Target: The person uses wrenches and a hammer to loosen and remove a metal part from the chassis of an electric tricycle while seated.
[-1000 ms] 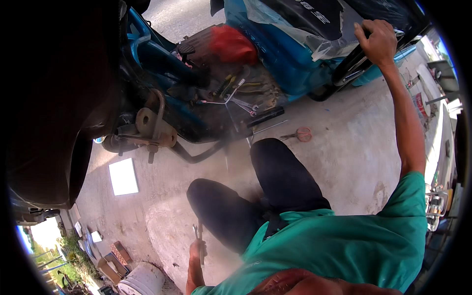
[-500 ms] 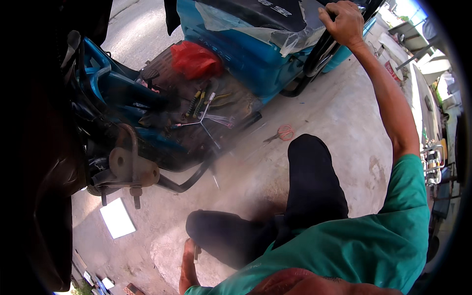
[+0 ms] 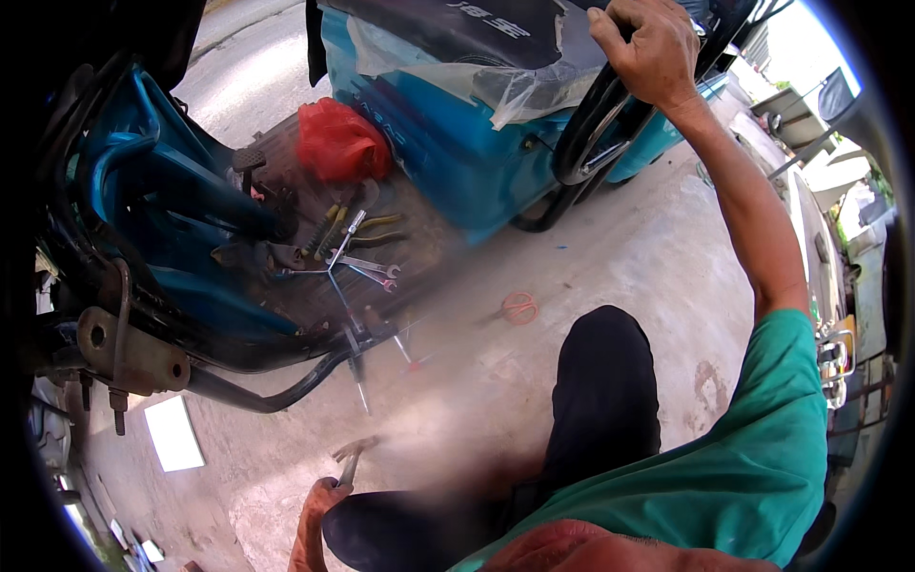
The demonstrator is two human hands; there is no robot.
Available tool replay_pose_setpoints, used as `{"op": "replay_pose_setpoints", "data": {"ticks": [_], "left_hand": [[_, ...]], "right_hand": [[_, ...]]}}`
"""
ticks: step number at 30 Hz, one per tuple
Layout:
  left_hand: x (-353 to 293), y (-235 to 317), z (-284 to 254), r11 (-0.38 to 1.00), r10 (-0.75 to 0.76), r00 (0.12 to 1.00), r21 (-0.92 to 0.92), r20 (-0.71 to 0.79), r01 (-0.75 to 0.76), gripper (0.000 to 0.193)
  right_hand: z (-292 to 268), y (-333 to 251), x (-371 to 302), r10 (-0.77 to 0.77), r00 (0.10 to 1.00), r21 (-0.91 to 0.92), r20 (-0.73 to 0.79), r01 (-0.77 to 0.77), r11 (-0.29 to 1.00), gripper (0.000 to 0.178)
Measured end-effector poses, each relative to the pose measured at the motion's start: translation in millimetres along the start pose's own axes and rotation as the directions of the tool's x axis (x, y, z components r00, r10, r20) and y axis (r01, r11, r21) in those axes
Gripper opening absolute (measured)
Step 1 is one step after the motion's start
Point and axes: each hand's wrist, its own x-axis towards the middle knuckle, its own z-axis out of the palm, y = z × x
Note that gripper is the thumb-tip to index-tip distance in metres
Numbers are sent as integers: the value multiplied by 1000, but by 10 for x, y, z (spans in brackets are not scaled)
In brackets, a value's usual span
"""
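Note:
My left hand (image 3: 329, 496), low beside my bent knee, is closed around a hammer (image 3: 356, 450) whose metal head points up over the floor. Its grip is mostly hidden in my fist. At the upper right, my right hand (image 3: 650, 52) is closed on the black tubular rail (image 3: 583, 129) beside the dark seat (image 3: 457, 33) of a blue three-wheeled vehicle (image 3: 448, 172). On the vehicle's footboard lie a three-armed socket wrench (image 3: 332, 269), several spanners (image 3: 374, 271) and pliers (image 3: 381, 229). A screwdriver (image 3: 358, 372) projects past the footboard's edge.
A red plastic bag (image 3: 341, 143) rests on the footboard near the pedal (image 3: 250, 159). Orange-handled scissors (image 3: 519, 307) lie on the concrete floor (image 3: 457, 391) ahead of my knee. A white square sheet (image 3: 174, 434) lies at the left, below a metal bracket with bolts (image 3: 133, 348).
My left hand has come up and forward from beside my knee, bringing the hammer into clearer view. My right hand stays on the rail. The view has shifted, moving the vehicle leftward.

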Motion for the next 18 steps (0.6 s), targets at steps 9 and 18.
{"op": "replay_pose_setpoints", "data": {"ticks": [9, 18], "left_hand": [[-317, 2148, -224, 904, 54, 991, 415, 123, -101, 50], [713, 4274, 607, 971, 202, 954, 83, 222, -225, 40]], "right_hand": [[39, -490, -1177, -83, 970, 850, -229, 241, 468, 21], [-1, -1120, -4428, -768, 35, -299, 639, -909, -290, 65]]}}
